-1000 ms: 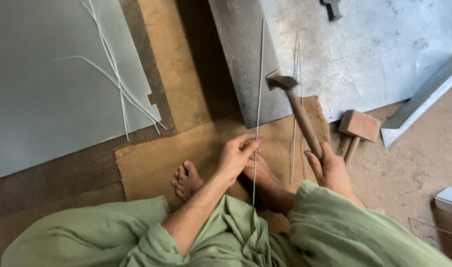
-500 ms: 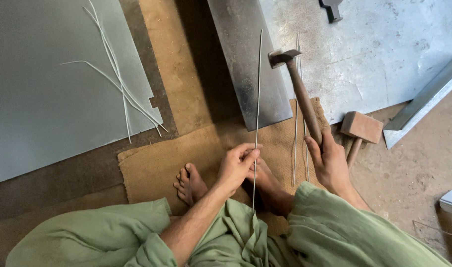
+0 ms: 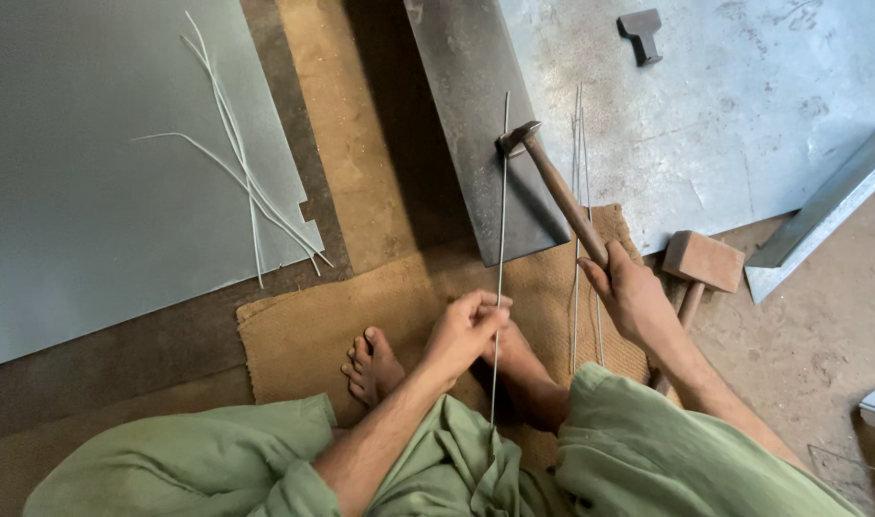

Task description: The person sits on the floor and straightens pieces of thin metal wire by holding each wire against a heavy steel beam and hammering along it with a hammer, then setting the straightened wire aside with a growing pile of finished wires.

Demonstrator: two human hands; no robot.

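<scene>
While the person sits on the floor in loose green clothing, a long thin straight metal rod (image 3: 500, 230) is held in the left hand (image 3: 464, 330). The fingers (image 3: 482, 308) of that hand are closed around the rod near its lower part; beyond the fingers the rod runs up onto a dark rectangular steel plate (image 3: 466, 105), and below them it passes toward the lap. A hammer with a brown wooden handle and small dark metal head (image 3: 560, 196) is gripped in the right hand (image 3: 629, 297), the fingers being wrapped about the end of the handle. The hammer head is seen at the rod, over the steel plate; whether it touches the rod cannot be told.

Just left of the right-hand fingers, several more thin metal rods (image 3: 579, 191) are laid side by side, reaching from a brown coarse woven mat (image 3: 294, 335) up onto a pale grey scuffed metal sheet (image 3: 705, 115). Just right of those fingers a wooden block mallet (image 3: 702, 260) is lying. Two bare feet (image 3: 372, 364) are rested on the mat below the left-hand fingers. Well left of the left hand, a large smooth grey metal sheet (image 3: 83, 239) is noted, with thin curved metal offcut strips (image 3: 246, 182) lying on it. A small dark metal block (image 3: 642, 33) is lying on the scuffed sheet, well beyond the fingers.
</scene>
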